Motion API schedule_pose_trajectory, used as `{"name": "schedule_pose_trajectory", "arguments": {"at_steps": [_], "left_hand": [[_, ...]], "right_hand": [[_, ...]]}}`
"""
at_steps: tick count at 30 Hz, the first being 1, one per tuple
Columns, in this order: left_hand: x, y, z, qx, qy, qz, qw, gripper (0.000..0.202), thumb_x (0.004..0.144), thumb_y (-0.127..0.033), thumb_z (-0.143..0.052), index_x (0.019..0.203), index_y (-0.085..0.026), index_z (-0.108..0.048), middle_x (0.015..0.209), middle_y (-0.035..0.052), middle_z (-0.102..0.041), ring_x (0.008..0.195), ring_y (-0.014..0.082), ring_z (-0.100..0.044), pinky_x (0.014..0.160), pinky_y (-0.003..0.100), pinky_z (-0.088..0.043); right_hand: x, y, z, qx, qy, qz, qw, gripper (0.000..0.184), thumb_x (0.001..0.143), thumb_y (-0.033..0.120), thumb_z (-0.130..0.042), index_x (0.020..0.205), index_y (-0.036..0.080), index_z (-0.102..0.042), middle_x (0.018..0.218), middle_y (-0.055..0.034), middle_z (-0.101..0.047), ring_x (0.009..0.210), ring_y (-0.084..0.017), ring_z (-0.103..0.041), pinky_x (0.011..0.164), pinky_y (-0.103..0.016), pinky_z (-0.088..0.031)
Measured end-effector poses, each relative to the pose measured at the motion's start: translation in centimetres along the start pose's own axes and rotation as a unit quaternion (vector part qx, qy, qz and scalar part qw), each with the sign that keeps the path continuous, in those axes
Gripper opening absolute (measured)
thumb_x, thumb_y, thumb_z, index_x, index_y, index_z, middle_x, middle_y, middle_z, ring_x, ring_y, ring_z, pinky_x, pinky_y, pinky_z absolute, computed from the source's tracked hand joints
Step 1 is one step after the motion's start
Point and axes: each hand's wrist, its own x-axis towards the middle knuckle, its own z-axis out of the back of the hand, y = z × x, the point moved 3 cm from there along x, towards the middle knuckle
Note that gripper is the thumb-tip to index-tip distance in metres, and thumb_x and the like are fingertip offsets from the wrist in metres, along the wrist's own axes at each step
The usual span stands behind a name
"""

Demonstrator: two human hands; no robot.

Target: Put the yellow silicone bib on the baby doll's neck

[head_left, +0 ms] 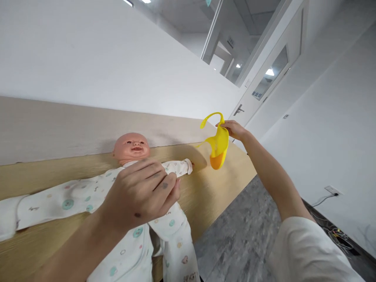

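Doll point(141, 239) on table point(202, 192), bib point(222, 141) at right

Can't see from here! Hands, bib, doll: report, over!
Right hand holding yellow bib in the air. Left hand curled, hiding part of doll. Doll face-up on table.

Doll's chest point(113, 178) — partly behind left hand point(145, 190) | legs point(179, 244) — cut off below

One left hand point(143, 192) and one right hand point(230, 129) are counted; one doll point(141, 237) and one table point(205, 194) are seen below the left fingers; one yellow bib point(221, 143) is held in the right fingers, with one door point(272, 74) beyond and one socket point(331, 190) to their right.
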Motion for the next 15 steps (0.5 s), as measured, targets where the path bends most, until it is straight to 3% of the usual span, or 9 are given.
{"name": "schedule_pose_trajectory", "arguments": {"at_steps": [5, 9, 12, 15], "left_hand": [[-0.1, 0.1, -0.4, 0.000, 0.018, 0.009, 1.000, 0.025, 0.080, -0.011, -0.061, 0.057, -0.016, -0.054, 0.051, -0.0012, -0.052, 0.052, 0.0139, -0.054, 0.056, 0.032, -0.048], [-0.4, 0.2, -0.9, -0.004, 0.037, 0.007, 0.999, 0.026, 0.080, -0.011, -0.060, 0.056, -0.016, -0.052, 0.050, -0.0012, -0.050, 0.051, 0.0141, -0.052, 0.055, 0.032, -0.047], [-0.6, 0.6, -1.0, -0.004, 0.041, 0.008, 0.999, 0.026, 0.080, -0.009, -0.060, 0.056, -0.016, -0.052, 0.050, -0.0013, -0.051, 0.050, 0.0143, -0.051, 0.054, 0.032, -0.044], [-0.7, 0.8, -1.3, -0.005, 0.050, 0.011, 0.999, 0.026, 0.080, -0.009, -0.059, 0.056, -0.017, -0.051, 0.049, -0.0020, -0.049, 0.049, 0.0140, -0.048, 0.053, 0.032, -0.042]], "right_hand": [[-1.0, 1.3, -2.0, 0.124, 0.022, -0.015, 0.992, 0.025, 0.075, 0.022, -0.062, 0.096, 0.008, -0.067, 0.070, -0.0047, -0.061, 0.061, -0.011, -0.056, 0.057, -0.021, -0.048], [-0.9, 1.6, -2.8, 0.185, 0.014, 0.006, 0.983, 0.027, 0.077, 0.022, -0.060, 0.100, 0.009, -0.065, 0.079, -0.0067, -0.065, 0.069, -0.013, -0.061, 0.065, -0.023, -0.052], [-0.7, -0.1, -2.8, 0.224, -0.019, 0.004, 0.974, 0.027, 0.077, 0.021, -0.056, 0.101, 0.010, -0.063, 0.084, -0.0064, -0.066, 0.072, -0.012, -0.062, 0.069, -0.021, -0.053], [-0.9, -4.3, -2.4, 0.196, -0.087, -0.043, 0.976, 0.028, 0.079, 0.021, -0.050, 0.102, 0.012, -0.062, 0.092, -0.0066, -0.067, 0.076, -0.011, -0.062, 0.072, -0.019, -0.053]]}}
